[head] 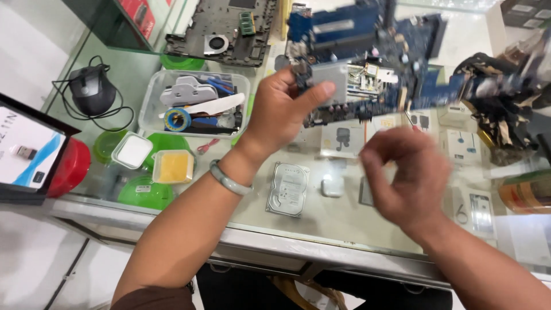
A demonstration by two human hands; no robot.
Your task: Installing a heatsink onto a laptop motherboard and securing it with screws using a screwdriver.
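Observation:
My left hand (281, 112) holds a blue laptop circuit board (367, 51) up over the glass counter, gripping its left edge with the thumb on a grey metal plate. A pale green bangle sits on that wrist. My right hand (404, 172) hovers below the board's middle, blurred, fingers curled loosely and pinched together; I see nothing in it. A black bundle of torn tape and parts (502, 109) lies to the right of the board.
A silver hard drive (288, 189) lies on the glass counter (344, 224). A clear tool box (198, 106), a black mouse (92, 89), green lids and a yellow-filled tin (173, 166) sit left. A laptop chassis with a fan (221, 31) lies behind.

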